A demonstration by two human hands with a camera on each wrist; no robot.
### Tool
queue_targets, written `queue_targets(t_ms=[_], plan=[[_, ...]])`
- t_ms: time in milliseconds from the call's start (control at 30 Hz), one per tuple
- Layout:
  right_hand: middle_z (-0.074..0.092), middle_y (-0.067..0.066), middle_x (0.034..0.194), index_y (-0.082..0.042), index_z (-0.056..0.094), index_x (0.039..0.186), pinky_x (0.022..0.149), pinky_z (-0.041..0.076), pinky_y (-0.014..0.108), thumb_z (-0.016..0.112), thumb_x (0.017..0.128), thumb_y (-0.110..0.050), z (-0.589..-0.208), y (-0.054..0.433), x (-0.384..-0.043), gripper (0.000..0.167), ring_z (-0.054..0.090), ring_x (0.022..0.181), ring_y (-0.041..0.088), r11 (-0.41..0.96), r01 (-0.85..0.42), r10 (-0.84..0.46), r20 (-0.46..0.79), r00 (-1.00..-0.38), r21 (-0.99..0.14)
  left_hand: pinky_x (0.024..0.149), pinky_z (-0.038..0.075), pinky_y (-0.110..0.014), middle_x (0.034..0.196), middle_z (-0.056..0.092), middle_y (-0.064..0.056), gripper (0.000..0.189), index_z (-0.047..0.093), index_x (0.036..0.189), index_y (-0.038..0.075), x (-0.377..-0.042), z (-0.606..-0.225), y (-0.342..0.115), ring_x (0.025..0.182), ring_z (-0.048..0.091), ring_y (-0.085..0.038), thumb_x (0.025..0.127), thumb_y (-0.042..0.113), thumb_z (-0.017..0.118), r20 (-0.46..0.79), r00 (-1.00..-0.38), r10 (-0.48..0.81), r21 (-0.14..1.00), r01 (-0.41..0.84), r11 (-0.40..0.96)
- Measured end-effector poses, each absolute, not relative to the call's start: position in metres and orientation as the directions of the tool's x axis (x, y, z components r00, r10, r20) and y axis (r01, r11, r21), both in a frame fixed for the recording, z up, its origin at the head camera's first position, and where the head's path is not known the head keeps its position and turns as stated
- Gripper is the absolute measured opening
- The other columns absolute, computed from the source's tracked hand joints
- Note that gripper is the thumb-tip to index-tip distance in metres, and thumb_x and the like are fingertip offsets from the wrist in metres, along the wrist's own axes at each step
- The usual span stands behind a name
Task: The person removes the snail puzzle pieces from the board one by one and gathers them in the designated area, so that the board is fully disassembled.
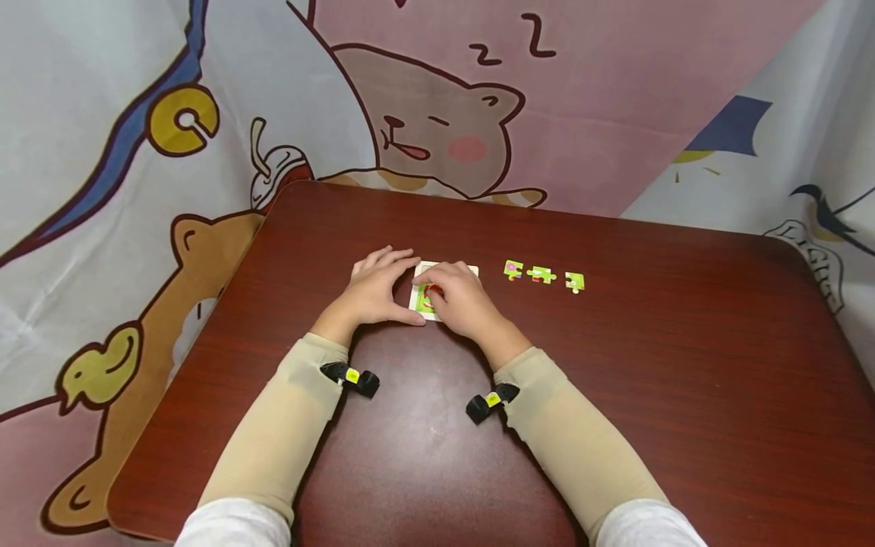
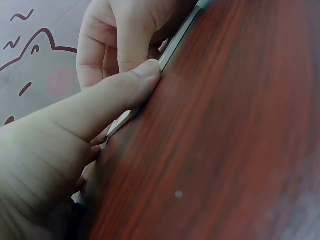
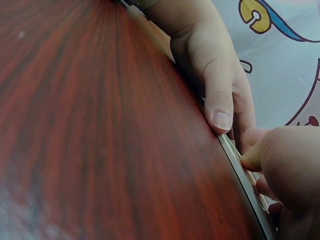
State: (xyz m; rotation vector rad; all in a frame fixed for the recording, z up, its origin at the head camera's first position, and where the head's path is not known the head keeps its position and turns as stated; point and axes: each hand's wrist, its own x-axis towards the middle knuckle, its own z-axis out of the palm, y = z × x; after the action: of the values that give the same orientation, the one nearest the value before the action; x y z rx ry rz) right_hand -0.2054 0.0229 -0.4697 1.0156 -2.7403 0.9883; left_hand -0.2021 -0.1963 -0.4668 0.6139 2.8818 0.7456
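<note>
A small square jigsaw board [image 1: 474, 270] with a white border and a green and red picture lies flat on the table. My left hand [image 1: 374, 291] stays at its left side, fingers mostly straight, with the thumb [image 2: 145, 72] touching the near edge. Over the board is my right hand [image 1: 465, 300], fingers and thumb bent down onto the picture. Those fingers cover much of the board, so whether a piece is pinched there is hidden. To the right lie three loose puzzle pieces: one with a pink spot [image 1: 513, 269], a middle one [image 1: 541, 274] and a right one [image 1: 575, 282].
The brown wooden table [image 1: 683, 365] extends widely around the board. A printed cloth [image 1: 581, 114] with cartoon animals hangs behind it and along the sides. Each forearm wears a beige sleeve, with a black wrist camera [image 1: 492, 403] on its inner side.
</note>
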Motion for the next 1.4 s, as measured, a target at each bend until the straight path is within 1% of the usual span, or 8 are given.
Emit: queue_targets(t_ms=[100, 433, 700, 833, 1033, 1267, 1400], plan=[[0.074, 0.006, 0.122, -0.014, 0.08, 0.118, 0.102, 0.045, 0.047, 0.063, 0.095, 0.005, -0.469, 0.022, -0.205, 0.034, 0.059, 0.111, 0.031, 0.576, -0.586, -0.555, 0.254, -0.792, -0.571, 0.12, 0.019, -0.063, 0.171, 0.036, -0.005, 0.116, 0.047, 0.163, 0.017, -0.202, -0.466, -0.197, 0.16, 0.018, -0.036, 0.069, 0.068, 0.092, 0.004, -0.915, 0.404, 0.486, 0.355, 0.799], [0.072, 0.005, 0.121, -0.016, 0.079, 0.109, 0.104, 0.043, 0.047, 0.064, 0.095, 0.005, -0.468, 0.021, -0.206, 0.029, 0.058, 0.113, 0.03, 0.581, -0.565, -0.546, 0.234, -0.805, -0.586, 0.12, 0.018, -0.063, 0.171, 0.036, -0.005, 0.115, 0.047, 0.163, 0.017, -0.201, -0.463, -0.197, 0.16, 0.017, -0.036, 0.07, 0.066, 0.092, 0.004, -0.916, 0.402, 0.491, 0.352, 0.797], [0.071, 0.006, 0.119, -0.015, 0.073, 0.099, 0.1, 0.043, 0.047, 0.066, 0.091, 0.006, -0.47, 0.022, -0.205, 0.023, 0.058, 0.108, 0.029, 0.562, -0.556, -0.526, 0.254, -0.811, -0.612, 0.12, 0.018, -0.062, 0.171, 0.036, -0.005, 0.115, 0.047, 0.163, 0.017, -0.202, -0.465, -0.196, 0.16, 0.017, -0.036, 0.069, 0.067, 0.091, 0.007, -0.913, 0.408, 0.488, 0.359, 0.796], [0.071, 0.006, 0.121, -0.015, 0.072, 0.097, 0.098, 0.043, 0.046, 0.067, 0.091, 0.006, -0.471, 0.023, -0.206, 0.023, 0.058, 0.107, 0.029, 0.549, -0.555, -0.518, 0.266, -0.813, -0.625, 0.12, 0.018, -0.062, 0.171, 0.036, -0.004, 0.115, 0.047, 0.163, 0.018, -0.203, -0.466, -0.195, 0.16, 0.017, -0.036, 0.069, 0.068, 0.091, 0.01, -0.913, 0.408, 0.489, 0.361, 0.794], [0.07, 0.006, 0.118, -0.013, 0.07, 0.097, 0.096, 0.044, 0.044, 0.068, 0.089, 0.009, -0.475, 0.024, -0.206, 0.023, 0.059, 0.107, 0.028, 0.507, -0.575, -0.517, 0.307, -0.799, -0.642, 0.121, 0.017, -0.062, 0.171, 0.036, -0.005, 0.114, 0.047, 0.163, 0.017, -0.202, -0.466, -0.196, 0.16, 0.017, -0.036, 0.07, 0.067, 0.091, 0.006, -0.912, 0.41, 0.489, 0.36, 0.794], [0.07, 0.007, 0.115, -0.011, 0.069, 0.093, 0.097, 0.044, 0.043, 0.068, 0.085, 0.013, -0.479, 0.025, -0.205, 0.026, 0.062, 0.111, 0.027, 0.425, -0.631, -0.515, 0.399, -0.758, -0.649, 0.12, 0.018, -0.062, 0.171, 0.036, -0.005, 0.114, 0.047, 0.163, 0.017, -0.201, -0.464, -0.195, 0.16, 0.018, -0.037, 0.07, 0.066, 0.092, 0.006, -0.913, 0.407, 0.496, 0.356, 0.792], [0.073, 0.006, 0.111, -0.008, 0.073, 0.088, 0.097, 0.047, 0.039, 0.065, 0.087, 0.017, -0.48, 0.026, -0.204, 0.026, 0.066, 0.111, 0.024, 0.359, -0.645, -0.492, 0.45, -0.745, -0.675, 0.12, 0.018, -0.061, 0.171, 0.036, -0.005, 0.115, 0.047, 0.163, 0.018, -0.201, -0.464, -0.195, 0.16, 0.018, -0.037, 0.069, 0.067, 0.092, 0.001, -0.915, 0.403, 0.495, 0.351, 0.795]])
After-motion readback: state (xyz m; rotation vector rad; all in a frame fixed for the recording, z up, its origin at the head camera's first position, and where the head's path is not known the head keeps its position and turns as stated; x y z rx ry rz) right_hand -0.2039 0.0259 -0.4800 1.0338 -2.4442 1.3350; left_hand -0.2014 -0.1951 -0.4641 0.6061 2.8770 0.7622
